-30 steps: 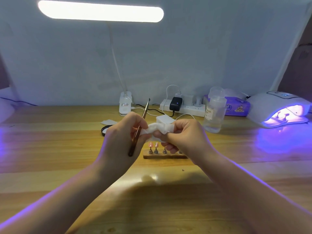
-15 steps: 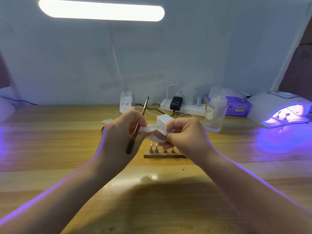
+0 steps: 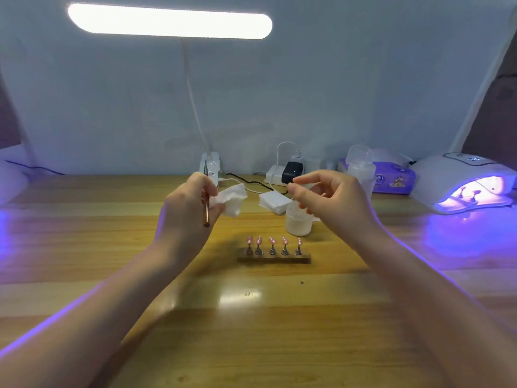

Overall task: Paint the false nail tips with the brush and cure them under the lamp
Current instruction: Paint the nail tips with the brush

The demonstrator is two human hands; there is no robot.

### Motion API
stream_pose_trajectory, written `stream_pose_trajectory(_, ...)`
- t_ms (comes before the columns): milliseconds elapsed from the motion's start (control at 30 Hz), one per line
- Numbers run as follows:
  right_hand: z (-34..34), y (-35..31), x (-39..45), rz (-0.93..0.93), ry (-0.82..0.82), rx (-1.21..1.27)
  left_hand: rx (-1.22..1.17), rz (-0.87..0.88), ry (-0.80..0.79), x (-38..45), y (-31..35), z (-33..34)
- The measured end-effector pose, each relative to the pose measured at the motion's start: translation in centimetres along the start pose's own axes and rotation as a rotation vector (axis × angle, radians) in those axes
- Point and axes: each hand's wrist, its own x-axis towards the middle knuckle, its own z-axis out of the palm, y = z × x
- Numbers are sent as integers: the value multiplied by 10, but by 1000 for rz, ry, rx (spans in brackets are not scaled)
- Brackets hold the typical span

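Several pink false nail tips (image 3: pixel 272 241) stand on small pegs in a wooden holder (image 3: pixel 274 259) at the middle of the desk. Above and left of the holder, my left hand (image 3: pixel 184 214) grips a thin brush (image 3: pixel 206 212) with a copper-coloured handle, together with a crumpled white wipe (image 3: pixel 230 202). The brush's tip points up, away from me. My right hand (image 3: pixel 330 203) hovers above and right of the holder, its fingers loosely curled with nothing in them. At the far right sits the white curing lamp (image 3: pixel 461 180), lit purple inside.
A small pale jar (image 3: pixel 298 224) and a stack of white pads (image 3: pixel 275 203) sit just behind the holder. A pump bottle (image 3: pixel 361 169), a purple tissue pack (image 3: pixel 391 180), a power strip (image 3: pixel 275 175) with cables and a desk lamp base (image 3: pixel 211 166) line the back wall.
My right hand has let go of the wipe and moved off to the right. The left hand keeps the brush and the wipe, and the nail holder now shows fully.
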Motion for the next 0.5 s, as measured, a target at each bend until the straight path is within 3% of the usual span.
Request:
stream_pose_trajectory(200,-16,12,10,27,-18,-122,116,-159,-222,1,-18,29)
stream_pose_trajectory(333,-28,16,16,25,-32,-243,181,-14,-57,-4,-17,21)
stream_pose_trajectory(500,-36,18,20,23,-56,-260,-83,140,52,-25,-4,7)
